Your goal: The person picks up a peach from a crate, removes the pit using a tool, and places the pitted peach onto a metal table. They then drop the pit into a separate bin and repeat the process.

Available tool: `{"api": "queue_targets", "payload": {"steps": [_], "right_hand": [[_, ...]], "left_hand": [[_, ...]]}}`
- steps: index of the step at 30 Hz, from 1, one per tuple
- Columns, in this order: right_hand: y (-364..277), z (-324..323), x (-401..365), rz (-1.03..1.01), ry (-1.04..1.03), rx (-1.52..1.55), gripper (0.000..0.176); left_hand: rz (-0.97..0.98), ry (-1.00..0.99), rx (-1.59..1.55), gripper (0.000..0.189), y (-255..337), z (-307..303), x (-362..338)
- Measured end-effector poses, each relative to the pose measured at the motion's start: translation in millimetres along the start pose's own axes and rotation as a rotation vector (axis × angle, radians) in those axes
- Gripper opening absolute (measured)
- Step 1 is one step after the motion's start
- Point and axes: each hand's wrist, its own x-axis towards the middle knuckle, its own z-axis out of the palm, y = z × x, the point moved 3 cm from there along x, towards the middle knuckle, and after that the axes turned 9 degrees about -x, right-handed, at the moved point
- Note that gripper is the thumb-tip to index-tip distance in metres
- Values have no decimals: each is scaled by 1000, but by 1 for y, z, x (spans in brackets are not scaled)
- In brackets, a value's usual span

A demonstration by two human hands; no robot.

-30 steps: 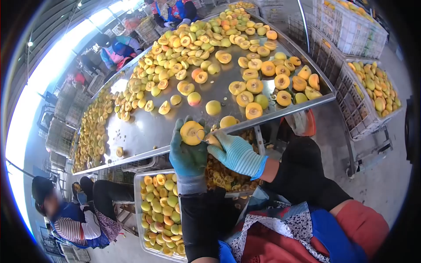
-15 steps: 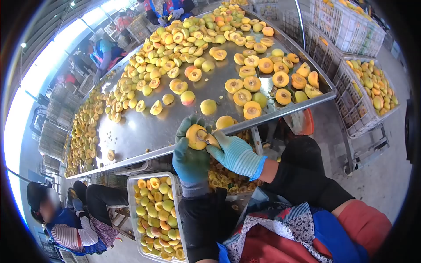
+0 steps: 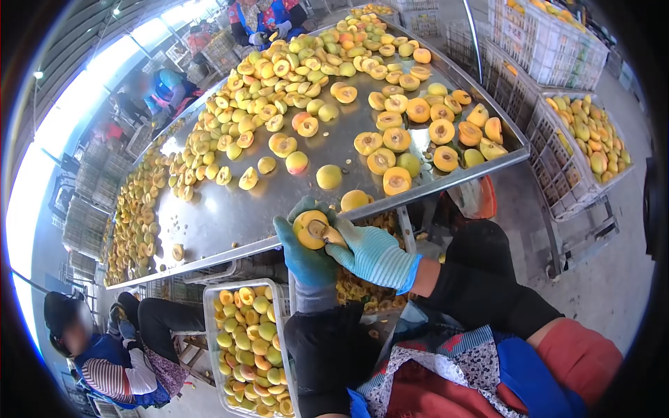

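My left hand (image 3: 306, 256), in a blue-green glove, is closed around an apricot half (image 3: 304, 233) with its cut face turned up. My right hand (image 3: 373, 254), in a light-blue striped glove, grips a small tan pitting tool (image 3: 334, 238). The tool's tip is pressed at the brown centre of the fruit, and its exact shape is partly hidden by my fingers. Both hands are together just in front of the near edge of the metal table (image 3: 230, 216). A whole-looking apricot (image 3: 354, 200) sits at that edge, close above my hands.
Many apricot halves (image 3: 279, 76) are heaped on the table. A white crate (image 3: 287, 327) of apricots stands below left, beside a seated co-worker (image 3: 115, 362). Discarded pieces (image 3: 362, 284) lie under the table edge. Stacked crates (image 3: 557, 157) stand right; other people work across the table.
Both hands have shifted slightly down with the fruit, and the tool has turned against its centre. A co-worker across the table has moved their arms; the view has shifted a little.
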Motion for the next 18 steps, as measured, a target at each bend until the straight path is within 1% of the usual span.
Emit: {"api": "queue_targets", "payload": {"steps": [3,6,10,15,16,18], "right_hand": [[2,2,2,44,-34,15,37],[5,6,1,88,-88,19,37],[2,6,3,106,-177,-28,37],[9,19,-1,103,-220,-17,33],[10,18,0,106,-229,-11,32],[16,26,-5,92,-164,98,31]], "left_hand": [[8,-46,-90,54,-3,9,0],[25,-48,-85,50,-5,15,-3],[35,19,-59,49,-6,9,-3],[-23,1,-3,47,-4,5,-3],[-25,23,-10,47,-6,5,-3],[-30,57,-20,46,-7,5,-3]]}}
